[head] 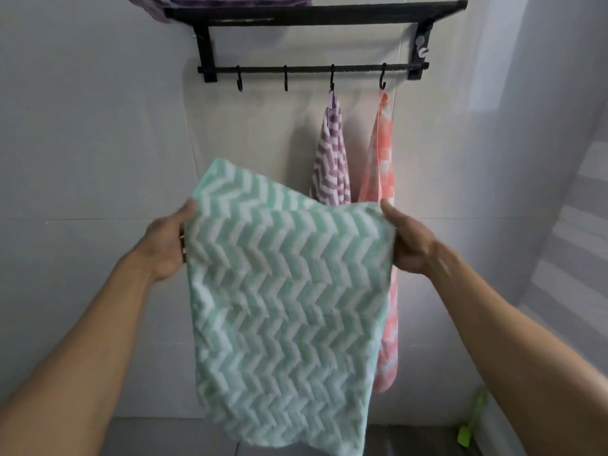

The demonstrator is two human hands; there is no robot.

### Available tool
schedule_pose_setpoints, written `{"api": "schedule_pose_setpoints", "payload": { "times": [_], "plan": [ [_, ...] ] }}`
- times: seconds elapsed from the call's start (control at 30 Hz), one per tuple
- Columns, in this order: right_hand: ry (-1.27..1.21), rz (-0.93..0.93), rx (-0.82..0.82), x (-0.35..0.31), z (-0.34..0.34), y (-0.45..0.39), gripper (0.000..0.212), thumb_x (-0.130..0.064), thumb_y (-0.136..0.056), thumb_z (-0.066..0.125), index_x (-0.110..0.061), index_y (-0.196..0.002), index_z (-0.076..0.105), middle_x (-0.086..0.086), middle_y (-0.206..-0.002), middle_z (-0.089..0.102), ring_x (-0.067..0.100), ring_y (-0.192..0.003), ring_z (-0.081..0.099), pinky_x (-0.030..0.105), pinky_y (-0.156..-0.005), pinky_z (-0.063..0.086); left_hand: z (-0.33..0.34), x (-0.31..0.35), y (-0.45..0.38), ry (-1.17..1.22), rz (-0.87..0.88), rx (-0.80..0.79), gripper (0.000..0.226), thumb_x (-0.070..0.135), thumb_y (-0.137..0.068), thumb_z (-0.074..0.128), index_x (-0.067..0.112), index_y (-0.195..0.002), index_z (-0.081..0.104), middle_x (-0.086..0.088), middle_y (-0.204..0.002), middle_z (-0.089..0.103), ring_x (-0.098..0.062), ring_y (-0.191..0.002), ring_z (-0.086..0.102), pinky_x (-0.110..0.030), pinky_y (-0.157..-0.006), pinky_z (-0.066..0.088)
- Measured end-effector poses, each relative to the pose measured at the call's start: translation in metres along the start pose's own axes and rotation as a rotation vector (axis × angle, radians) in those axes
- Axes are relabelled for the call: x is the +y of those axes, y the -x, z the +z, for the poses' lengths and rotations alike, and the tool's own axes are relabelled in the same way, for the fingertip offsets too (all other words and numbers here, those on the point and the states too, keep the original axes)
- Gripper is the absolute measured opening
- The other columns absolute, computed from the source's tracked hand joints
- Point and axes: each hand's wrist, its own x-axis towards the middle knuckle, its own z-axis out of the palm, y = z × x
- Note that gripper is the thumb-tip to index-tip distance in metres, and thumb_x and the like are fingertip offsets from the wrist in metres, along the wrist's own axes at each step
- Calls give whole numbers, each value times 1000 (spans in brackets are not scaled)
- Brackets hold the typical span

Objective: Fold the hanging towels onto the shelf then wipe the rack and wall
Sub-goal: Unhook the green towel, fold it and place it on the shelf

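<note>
- Head view: a green towel [283,291] with a white zigzag pattern is held up in front of a pale tiled wall [82,133], stretched between two bare hands and hanging down below them.
- The towel's left edge is gripped by the left hand [166,245], with the thumb laid over the front of the cloth and the fingers hidden behind it.
- The towel's upper right corner is gripped by the right hand [411,241], with the thumb on top and the fingers curled under the fabric.
- A black rack [312,72] is fixed to the wall above, with a top shelf [316,13] and a rail carrying four hooks.
- The two left hooks are seen bare; a purple towel [330,159] is hung from the third hook and a pink towel [383,166] from the fourth, both partly covered by the green towel.
- A folded purple-striped towel [230,0] is seen lying on the left end of the shelf, cut off by the frame's top edge.
- A bright green object [465,434] is seen low at the right, too blurred to identify.
</note>
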Motion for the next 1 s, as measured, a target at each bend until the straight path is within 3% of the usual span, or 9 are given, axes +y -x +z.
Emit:
{"api": "schedule_pose_setpoints", "payload": {
  "times": [0.1,0.2,0.27,0.33,0.47,0.6,0.77,0.87,1.0],
  "plan": [
    [158,121,-119,25,-13,18,61,-40,-81,79,-8,-130,64,13,-126,71,32,-114,69,52,-102,52,-3,-39,26,-236,-115,-62,49,32,-71,79,0,-107,71,-16,-109,75,-26,-85,73,-34,-72,58],
    [166,152,-52,47,-27,16,95,-43,-45,100,-2,-123,67,15,-122,72,32,-107,72,46,-89,60,-1,-62,30,-140,-140,39,34,26,-86,73,-4,-103,70,-22,-111,72,-28,-81,71,-34,-72,55],
    [19,122,18,43,-27,11,75,-49,-64,88,-4,-120,70,15,-124,71,31,-111,69,45,-96,55,0,-52,22,17,-123,14,39,29,-90,68,-5,-111,69,-20,-112,73,-32,-95,71,-39,-82,57],
    [80,149,-14,41,-22,13,56,-42,-80,75,-5,-122,69,15,-123,71,33,-114,68,50,-104,50,2,-41,24,42,-91,-73,45,28,-83,72,-3,-116,67,-19,-113,73,-31,-99,71,-40,-80,61],
    [155,156,51,46,-17,16,50,-17,-74,83,8,-115,67,23,-117,72,37,-101,73,52,-93,57,0,-46,27,-73,-112,45,35,11,-82,76,-6,-111,68,-22,-110,72,-29,-85,73,-36,-71,62],
    [210,139,98,35,-10,17,45,-21,-72,84,4,-107,71,16,-108,76,31,-94,74,38,-75,60,-2,-38,19,13,-118,152,46,11,-78,80,-10,-116,64,-22,-113,71,-32,-98,70,-46,-93,55],
    [194,87,213,17,2,13,19,-14,-90,74,2,-97,68,14,-103,73,29,-92,71,38,-72,59,-1,-23,17,74,-23,302,82,11,-74,84,-6,-142,42,-22,-131,59,-29,-101,67,-46,-94,54],
    [197,57,250,15,6,7,18,-17,-92,72,-1,-98,68,15,-105,73,29,-92,71,37,-73,60,0,-27,23,-68,19,236,79,9,-83,78,13,-148,35,-19,-130,52,-28,-95,64,-40,-76,55],
    [179,-13,335,16,5,1,18,-16,-87,78,-7,-96,65,13,-101,70,26,-90,69,38,-71,59,3,-37,24,-43,6,344,66,4,-80,80,10,-138,49,-23,-128,60,-31,-95,67,-44,-86,55]
  ]
}}
